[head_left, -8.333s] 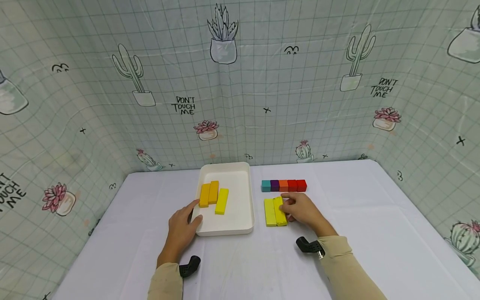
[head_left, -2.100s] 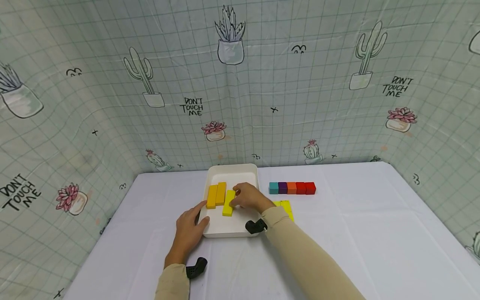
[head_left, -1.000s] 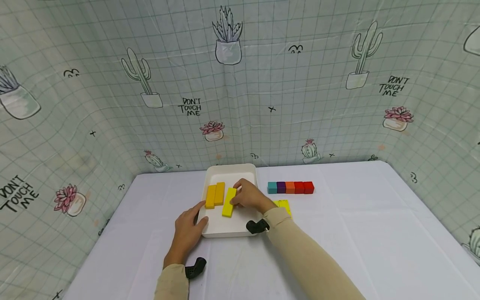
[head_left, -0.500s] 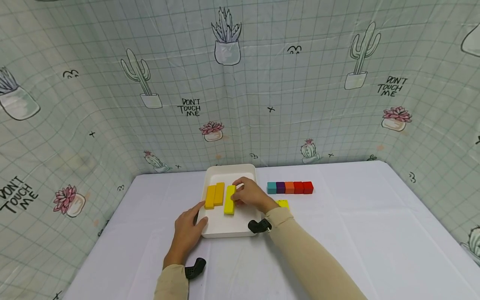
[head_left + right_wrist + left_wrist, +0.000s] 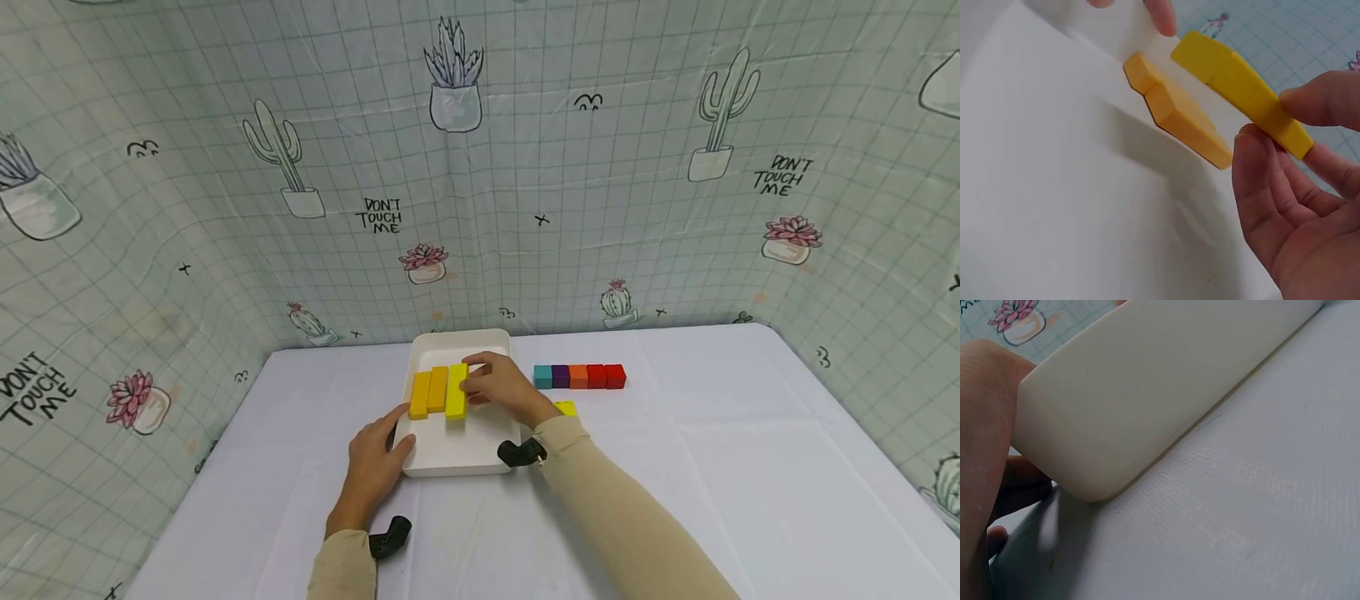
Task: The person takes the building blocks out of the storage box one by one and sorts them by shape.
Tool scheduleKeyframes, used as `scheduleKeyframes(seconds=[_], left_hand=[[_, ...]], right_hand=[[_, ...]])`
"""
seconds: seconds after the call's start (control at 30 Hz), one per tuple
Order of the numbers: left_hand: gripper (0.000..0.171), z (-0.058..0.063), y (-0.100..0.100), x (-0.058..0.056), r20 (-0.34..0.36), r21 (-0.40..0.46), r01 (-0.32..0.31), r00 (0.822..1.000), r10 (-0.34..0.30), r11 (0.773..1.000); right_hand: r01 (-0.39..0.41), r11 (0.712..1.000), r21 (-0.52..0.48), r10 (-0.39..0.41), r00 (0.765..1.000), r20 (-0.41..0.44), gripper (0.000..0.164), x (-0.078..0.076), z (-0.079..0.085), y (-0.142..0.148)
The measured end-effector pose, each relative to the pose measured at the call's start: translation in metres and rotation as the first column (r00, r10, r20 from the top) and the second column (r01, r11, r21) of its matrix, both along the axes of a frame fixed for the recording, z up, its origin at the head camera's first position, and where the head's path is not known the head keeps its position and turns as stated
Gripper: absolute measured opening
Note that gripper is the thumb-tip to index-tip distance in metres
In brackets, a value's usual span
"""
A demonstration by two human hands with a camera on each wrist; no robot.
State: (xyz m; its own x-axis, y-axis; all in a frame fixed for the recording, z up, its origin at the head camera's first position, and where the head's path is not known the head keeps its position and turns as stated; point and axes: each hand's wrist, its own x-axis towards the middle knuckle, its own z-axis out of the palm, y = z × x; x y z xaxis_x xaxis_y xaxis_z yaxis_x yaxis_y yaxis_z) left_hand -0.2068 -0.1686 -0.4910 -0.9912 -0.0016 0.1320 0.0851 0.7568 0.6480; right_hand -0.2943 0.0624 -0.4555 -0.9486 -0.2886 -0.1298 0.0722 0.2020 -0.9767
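A bright yellow rectangular block (image 5: pixel 457 393) is pinched between the thumb and fingers of my right hand (image 5: pixel 501 387). In the right wrist view the yellow block (image 5: pixel 1241 81) is tilted and raised above the tray floor. Beside it two darker orange-yellow blocks, a left one (image 5: pixel 421 395) and a right one (image 5: pixel 437 388), lie side by side in the white tray (image 5: pixel 450 454). My left hand (image 5: pixel 373 454) grips the tray's left side near its front corner. Up close in the left wrist view, the hand curls round the corner of the tray (image 5: pixel 1135 394).
Right of the tray, a row of small cubes runs from a teal cube (image 5: pixel 542 377) to a red cube (image 5: pixel 615 377) at the end. Nearer, yellow blocks (image 5: pixel 566 408) lie mostly hidden behind my right sleeve (image 5: pixel 600 483). A patterned cloth wall (image 5: pixel 480 208) closes off the back.
My right hand has gone from the yellow blocks on the table to the tray, picked up the yellow block there, straightened it and moved it beside the orange-yellow pair. The left hand stays at the tray.
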Motion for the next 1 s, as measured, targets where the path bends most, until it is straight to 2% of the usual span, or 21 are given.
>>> scheduleKeyframes(seconds=[0.5, 0.8, 1.0], left_hand=[[0.055, 0.0, 0.0, 0.0, -0.014, 0.004, 0.001, 1.0, -0.001, 1.0], [0.055, -0.002, -0.002, -0.001, -0.004, 0.01, 0.005, 1.0, -0.005, 1.0], [0.055, -0.002, -0.001, -0.001, -0.001, 0.006, 0.01, 1.0, -0.01, 1.0]], right_hand=[[0.086, 0.978, -0.188, -0.082, 0.996, 0.033, 0.047, 0.004, 0.012, 0.005], [0.121, 0.961, -0.248, -0.116, 0.993, 0.033, 0.052, 0.017, 0.02, 0.02], [0.126, 0.962, -0.242, -0.128, 0.992, 0.005, 0.053, 0.03, 0.02, 0.033]])
